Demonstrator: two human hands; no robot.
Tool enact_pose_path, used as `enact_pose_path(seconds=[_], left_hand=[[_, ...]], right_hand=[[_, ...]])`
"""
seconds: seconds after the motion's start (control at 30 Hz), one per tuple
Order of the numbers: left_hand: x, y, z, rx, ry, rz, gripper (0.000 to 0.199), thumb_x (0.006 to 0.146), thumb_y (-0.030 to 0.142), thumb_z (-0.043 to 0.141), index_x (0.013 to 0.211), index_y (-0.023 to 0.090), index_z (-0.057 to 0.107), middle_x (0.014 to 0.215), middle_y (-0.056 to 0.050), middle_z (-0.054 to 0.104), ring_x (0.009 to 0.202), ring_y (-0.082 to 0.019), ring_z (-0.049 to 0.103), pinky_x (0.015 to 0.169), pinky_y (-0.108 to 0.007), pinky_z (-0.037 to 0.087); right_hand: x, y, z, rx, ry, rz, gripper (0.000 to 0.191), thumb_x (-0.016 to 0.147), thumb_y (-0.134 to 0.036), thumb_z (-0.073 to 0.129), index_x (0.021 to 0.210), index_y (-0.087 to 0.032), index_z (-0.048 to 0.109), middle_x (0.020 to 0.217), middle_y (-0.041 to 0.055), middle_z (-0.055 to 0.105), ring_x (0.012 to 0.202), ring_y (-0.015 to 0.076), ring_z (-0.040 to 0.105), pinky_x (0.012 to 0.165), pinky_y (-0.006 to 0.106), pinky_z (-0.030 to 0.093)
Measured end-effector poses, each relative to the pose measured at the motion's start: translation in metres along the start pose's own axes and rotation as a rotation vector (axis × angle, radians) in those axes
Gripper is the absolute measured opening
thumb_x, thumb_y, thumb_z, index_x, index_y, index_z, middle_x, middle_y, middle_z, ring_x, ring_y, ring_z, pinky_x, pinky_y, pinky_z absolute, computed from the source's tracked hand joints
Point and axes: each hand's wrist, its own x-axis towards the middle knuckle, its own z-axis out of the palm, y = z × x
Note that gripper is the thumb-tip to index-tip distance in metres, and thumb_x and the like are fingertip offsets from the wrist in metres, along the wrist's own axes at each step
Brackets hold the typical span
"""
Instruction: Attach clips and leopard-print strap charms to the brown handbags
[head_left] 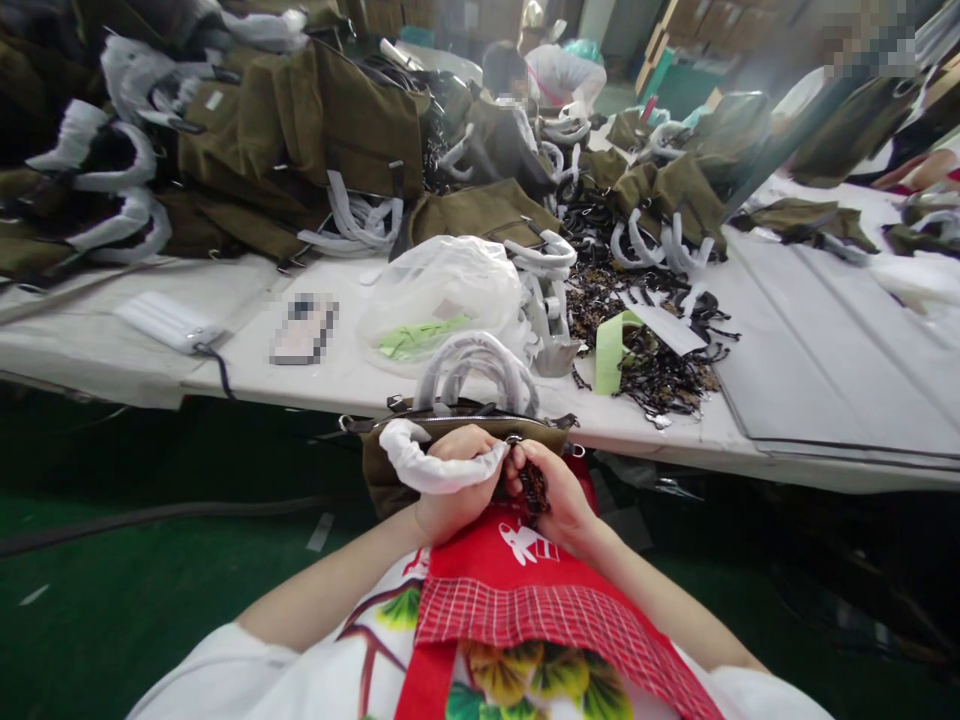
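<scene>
An olive-brown handbag (382,472) with a zipped top is upright against the table edge, close to my body. Its near handle (409,465), wrapped in white paper or foam, loops over my left hand (461,508), whose closed fingers grip it near its right end. Right beside it, my right hand (566,500) is closed in a pinch. From these fingers hangs a dark brown patterned strap charm (534,487), close to a metal ring at the handle's end. The far handle (476,360), wrapped in clear and white plastic, stands up behind the zip.
Beyond the bag lie a clear plastic bag (450,290), a phone (304,330) and a white power bank-like box (169,320) with a cable. A pile of dark straps (667,375) is at right, near grey sheets (825,350). Olive bags (300,140) are heaped behind.
</scene>
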Motion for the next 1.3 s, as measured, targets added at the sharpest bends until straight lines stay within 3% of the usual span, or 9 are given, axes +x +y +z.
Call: enact_pose_path(seconds=[0.23,0.4,0.53,0.67,0.83,0.93,1.0,1.17,1.3], left_hand=[[0.018,-0.009,0.0,-0.213,-0.005,-0.186,0.02,0.08,0.032,0.067,0.069,0.019,0.058,0.069,0.0,0.065,0.065,-0.014,0.062,0.063,-0.026,0.052],[0.024,-0.003,0.0,-0.158,-0.11,-0.049,0.018,0.082,0.03,0.065,0.069,0.018,0.06,0.069,-0.001,0.064,0.065,-0.015,0.062,0.064,-0.027,0.05],[0.024,0.0,0.008,-0.222,-0.019,-0.161,0.021,0.08,0.031,0.065,0.066,0.018,0.055,0.063,0.001,0.059,0.059,-0.013,0.057,0.056,-0.024,0.046],[0.026,-0.005,0.007,-0.299,-0.013,-0.243,0.021,0.079,0.031,0.067,0.067,0.018,0.056,0.061,0.001,0.059,0.058,-0.013,0.058,0.056,-0.025,0.049],[0.007,-0.011,-0.01,0.065,-0.008,0.202,0.018,0.089,0.022,0.057,0.071,0.019,0.059,0.074,-0.005,0.067,0.069,-0.018,0.063,0.066,-0.032,0.053],[-0.012,-0.014,-0.008,0.149,-0.217,0.529,0.018,0.089,0.02,0.053,0.072,0.02,0.061,0.085,-0.007,0.072,0.079,-0.021,0.067,0.069,-0.033,0.055],[-0.019,-0.016,-0.003,0.153,-0.37,0.623,0.016,0.088,0.018,0.052,0.077,0.018,0.063,0.092,-0.007,0.073,0.081,-0.02,0.068,0.067,-0.03,0.055],[-0.016,-0.016,-0.023,0.0,-0.576,0.313,0.023,0.088,0.022,0.06,0.109,0.017,0.067,0.104,-0.008,0.074,0.094,-0.019,0.069,0.087,-0.03,0.054],[-0.015,-0.018,-0.068,-0.031,-0.495,0.117,0.015,0.087,0.026,0.064,0.097,0.019,0.071,0.095,-0.005,0.075,0.088,-0.018,0.07,0.083,-0.028,0.054]], right_hand=[[0.008,-0.015,-0.014,-0.361,-0.004,-0.057,0.031,0.075,-0.048,0.075,0.086,-0.019,0.074,0.077,0.0022,0.07,0.07,0.0154,0.061,0.065,0.026,0.046],[0.013,-0.022,-0.02,-0.333,-0.043,0.031,0.034,0.075,-0.052,0.076,0.075,-0.018,0.071,0.071,0.0015,0.069,0.065,0.0135,0.06,0.066,0.025,0.048],[0.012,-0.009,-0.018,-0.258,0.024,-0.105,0.031,0.08,-0.051,0.072,0.075,-0.02,0.069,0.074,-0.0006,0.067,0.064,0.0119,0.058,0.065,0.024,0.048],[0.012,-0.014,-0.026,-0.556,0.034,-0.23,0.03,0.084,-0.05,0.067,0.082,-0.02,0.07,0.079,0.0028,0.071,0.073,0.0171,0.063,0.072,0.029,0.05],[0.008,-0.054,-0.045,-1.011,0.294,-0.487,0.029,0.086,-0.041,0.066,0.107,-0.021,0.063,0.083,0.0053,0.07,0.073,0.0217,0.064,0.071,0.036,0.052],[0.008,-0.072,-0.044,-1.355,0.109,-0.645,0.023,0.082,-0.028,0.066,0.105,-0.023,0.064,0.102,0.0078,0.068,0.096,0.0253,0.063,0.087,0.04,0.051],[0.012,-0.075,-0.038,-1.486,-0.07,-0.654,0.034,0.08,-0.023,0.064,0.114,-0.022,0.062,0.115,0.009,0.065,0.11,0.027,0.059,0.098,0.043,0.047],[0.028,-0.065,-0.034,-1.548,-0.146,-0.509,0.056,0.079,-0.029,0.065,0.132,-0.02,0.05,0.125,0.0122,0.059,0.106,0.0254,0.063,0.098,0.044,0.049],[0.037,-0.06,-0.046,-1.586,0.023,-0.458,0.074,0.071,-0.043,0.075,0.135,-0.017,0.049,0.132,0.0158,0.057,0.123,0.0334,0.054,0.105,0.049,0.043]])
